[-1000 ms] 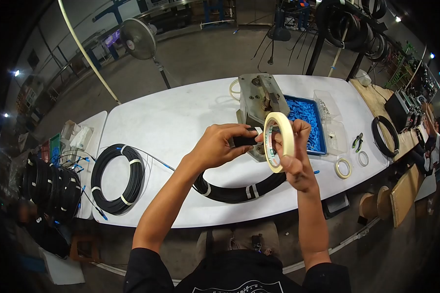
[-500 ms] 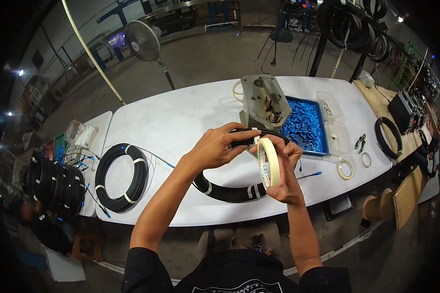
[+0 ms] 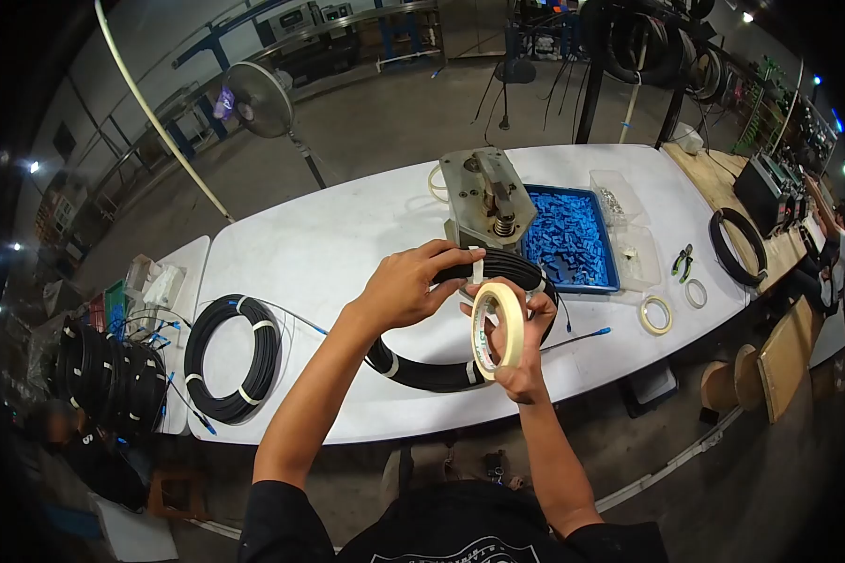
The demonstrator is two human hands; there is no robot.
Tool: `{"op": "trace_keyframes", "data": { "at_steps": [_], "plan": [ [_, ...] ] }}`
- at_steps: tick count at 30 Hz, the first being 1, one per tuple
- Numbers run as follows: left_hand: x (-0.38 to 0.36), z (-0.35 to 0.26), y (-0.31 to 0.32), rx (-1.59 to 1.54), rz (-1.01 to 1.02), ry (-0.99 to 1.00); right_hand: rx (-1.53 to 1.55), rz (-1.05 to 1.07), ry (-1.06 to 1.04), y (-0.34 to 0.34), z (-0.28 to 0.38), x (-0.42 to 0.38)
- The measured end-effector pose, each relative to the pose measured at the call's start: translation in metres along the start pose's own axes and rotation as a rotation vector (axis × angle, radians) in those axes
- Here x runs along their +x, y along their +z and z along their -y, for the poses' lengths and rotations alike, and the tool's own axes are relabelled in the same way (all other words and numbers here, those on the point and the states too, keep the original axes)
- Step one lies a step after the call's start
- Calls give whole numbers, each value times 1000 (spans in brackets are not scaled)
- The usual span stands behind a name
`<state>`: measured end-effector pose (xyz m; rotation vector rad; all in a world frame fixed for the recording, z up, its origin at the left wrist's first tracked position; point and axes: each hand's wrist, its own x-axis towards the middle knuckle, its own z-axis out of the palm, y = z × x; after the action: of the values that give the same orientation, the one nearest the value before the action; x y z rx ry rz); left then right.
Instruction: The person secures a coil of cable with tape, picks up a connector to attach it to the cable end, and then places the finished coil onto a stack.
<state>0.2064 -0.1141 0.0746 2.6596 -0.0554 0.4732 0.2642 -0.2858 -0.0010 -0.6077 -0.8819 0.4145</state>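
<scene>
A black cable coil (image 3: pixel 432 375) with pale tape bands lies on the white table, its far side raised between my hands. My left hand (image 3: pixel 413 286) is closed on the coil's far side, fingertips at a pale tape strip (image 3: pixel 478 266). In my right hand (image 3: pixel 528 347) is a roll of cream tape (image 3: pixel 511 328), held upright with its hole facing left, close in front of the coil. Part of the coil is hidden behind the roll and my right hand. Just beyond stands a metal press (image 3: pixel 486 197).
Another taped coil (image 3: pixel 197 361) lies left. To the right are a blue tray (image 3: pixel 617 272) of small blue parts, clear boxes, pliers (image 3: pixel 683 263), a tape roll (image 3: pixel 656 315) and a coil (image 3: pixel 737 246). A person (image 3: pixel 828 249) is at far right, another person (image 3: pixel 99 450) at lower left.
The tape roll and my right hand have moved left and slightly down, and the roll's face is turned more into view. The whole scene has shifted slightly left. Both hands keep their holds.
</scene>
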Motion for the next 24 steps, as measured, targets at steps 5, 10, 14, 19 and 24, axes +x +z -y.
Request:
{"op": "trace_keyframes", "data": {
  "at_steps": [5,10,14,19,24],
  "plan": [
    [-2,3,-1,-8,-13,-9,-111,21,-20,-6,-14,-1],
    [-3,12,-4,-93,8,-68,-241,97,-25,-15,-23,5],
    [-3,13,-14,-195,32,-71,-310,191,-40,-13,-17,9],
    [-5,13,-11,-205,11,-97,-176,133,-50,-3,-13,-3],
    [-5,13,-10,-158,0,-105,-14,-238,276,-2,-31,4]
  ]
}}
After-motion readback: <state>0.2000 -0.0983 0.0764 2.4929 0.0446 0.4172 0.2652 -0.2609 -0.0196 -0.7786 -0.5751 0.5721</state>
